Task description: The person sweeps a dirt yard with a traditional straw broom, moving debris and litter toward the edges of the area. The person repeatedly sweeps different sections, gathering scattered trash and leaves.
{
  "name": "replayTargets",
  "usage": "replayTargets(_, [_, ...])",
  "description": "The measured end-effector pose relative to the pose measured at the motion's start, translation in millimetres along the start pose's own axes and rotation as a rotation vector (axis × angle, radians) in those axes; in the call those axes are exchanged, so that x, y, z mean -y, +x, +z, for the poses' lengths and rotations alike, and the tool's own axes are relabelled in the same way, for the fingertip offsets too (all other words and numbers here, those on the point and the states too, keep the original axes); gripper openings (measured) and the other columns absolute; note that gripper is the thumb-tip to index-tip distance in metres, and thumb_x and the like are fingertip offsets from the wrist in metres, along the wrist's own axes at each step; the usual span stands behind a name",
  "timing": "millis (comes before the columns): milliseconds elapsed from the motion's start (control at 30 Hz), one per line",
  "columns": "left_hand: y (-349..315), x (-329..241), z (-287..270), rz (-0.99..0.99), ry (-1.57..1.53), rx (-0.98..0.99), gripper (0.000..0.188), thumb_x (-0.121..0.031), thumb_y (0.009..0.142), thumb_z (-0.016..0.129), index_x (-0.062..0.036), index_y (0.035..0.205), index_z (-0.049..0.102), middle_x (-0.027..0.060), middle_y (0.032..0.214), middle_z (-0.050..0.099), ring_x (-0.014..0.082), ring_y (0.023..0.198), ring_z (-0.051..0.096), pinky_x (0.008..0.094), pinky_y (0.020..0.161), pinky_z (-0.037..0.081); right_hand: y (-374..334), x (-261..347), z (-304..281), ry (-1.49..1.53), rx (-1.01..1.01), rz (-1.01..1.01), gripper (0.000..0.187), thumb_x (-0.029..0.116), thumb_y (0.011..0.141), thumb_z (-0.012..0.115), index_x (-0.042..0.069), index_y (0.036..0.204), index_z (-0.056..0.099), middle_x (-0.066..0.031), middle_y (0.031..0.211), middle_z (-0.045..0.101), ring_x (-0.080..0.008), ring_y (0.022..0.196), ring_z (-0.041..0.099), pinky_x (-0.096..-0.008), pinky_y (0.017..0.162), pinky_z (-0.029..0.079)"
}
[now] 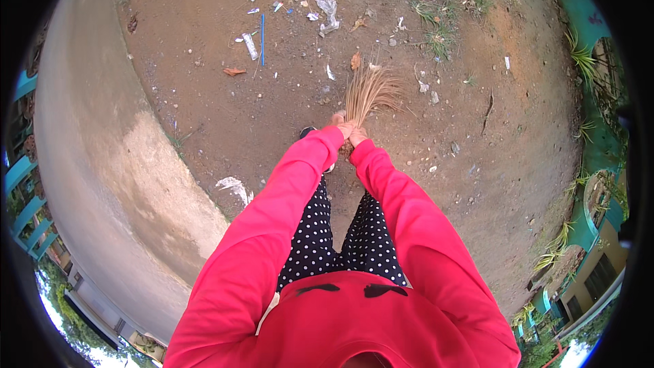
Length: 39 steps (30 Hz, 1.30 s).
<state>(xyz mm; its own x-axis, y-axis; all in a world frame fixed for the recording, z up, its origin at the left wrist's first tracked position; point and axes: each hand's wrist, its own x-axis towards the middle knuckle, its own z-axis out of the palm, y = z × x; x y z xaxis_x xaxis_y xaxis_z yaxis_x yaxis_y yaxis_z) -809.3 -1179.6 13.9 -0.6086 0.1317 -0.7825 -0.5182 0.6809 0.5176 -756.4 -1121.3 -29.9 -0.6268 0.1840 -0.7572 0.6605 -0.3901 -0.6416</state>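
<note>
Both my hands meet in front of my legs, wrapped round the bound end of a stick broom (370,88). Its thin brown bristles fan out away from me, their tips near or on the dirt. My left hand (342,121) grips it from the left side. Pressed up against it is my right hand (357,135), closed round the same bundle. The fingers of both partly hide each other. Just past the bristles lies a dry brown leaf (355,60).
Litter lies on the dirt ahead: a blue straw (263,39), clear plastic wrappers (328,15) and another dry leaf (234,71). White plastic (234,188) sits left of my legs. A concrete strip (129,157) curves along the left; a green planter edge (599,143) with spiky plants borders the right.
</note>
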Motion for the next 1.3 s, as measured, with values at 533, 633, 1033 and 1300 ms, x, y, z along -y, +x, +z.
replayTargets(533, [14,-21,-99,0.216,0.169,0.354,0.056,-0.020,0.062,0.052,-0.0076,0.113,0.033,0.0167,0.101,0.046,0.0256,0.091,0.046,0.0288,0.076,0.036,7,16,93,0.317,-0.294,-0.232,0.044,0.012,0.070,0.053,0.009,0.105,0.028,-0.0090,0.089,0.048,-0.0174,0.077,0.049,-0.0281,0.061,0.043])
replayTargets(633, [38,-9,-133,0.061,0.134,0.189,0.052,-0.020,0.063,0.051,-0.0061,0.110,0.036,0.0160,0.097,0.048,0.0264,0.087,0.048,0.0297,0.074,0.037,50,20,129,0.129,-0.050,-0.095,0.046,0.013,0.069,0.054,0.008,0.106,0.027,-0.0092,0.089,0.048,-0.0172,0.079,0.049,-0.0283,0.062,0.042])
replayTargets(1033, [12,-63,-87,0.335,0.273,0.148,0.063,-0.020,0.064,0.050,-0.0079,0.119,0.019,0.0204,0.096,0.047,0.0304,0.087,0.048,0.0320,0.072,0.039,-6,75,73,0.412,-0.227,-0.355,0.055,0.008,0.070,0.052,0.010,0.114,0.020,-0.0091,0.096,0.044,-0.0169,0.082,0.047,-0.0277,0.067,0.042])
replayTargets(1300, [39,-102,21,0.249,0.280,0.441,0.050,-0.019,0.066,0.049,-0.0068,0.112,0.034,0.0184,0.100,0.046,0.0269,0.094,0.045,0.0297,0.080,0.034,60,7,-52,0.535,-0.546,-0.071,0.046,0.014,0.068,0.053,0.006,0.104,0.025,-0.0116,0.086,0.047,-0.0196,0.066,0.051,-0.0311,0.050,0.044])
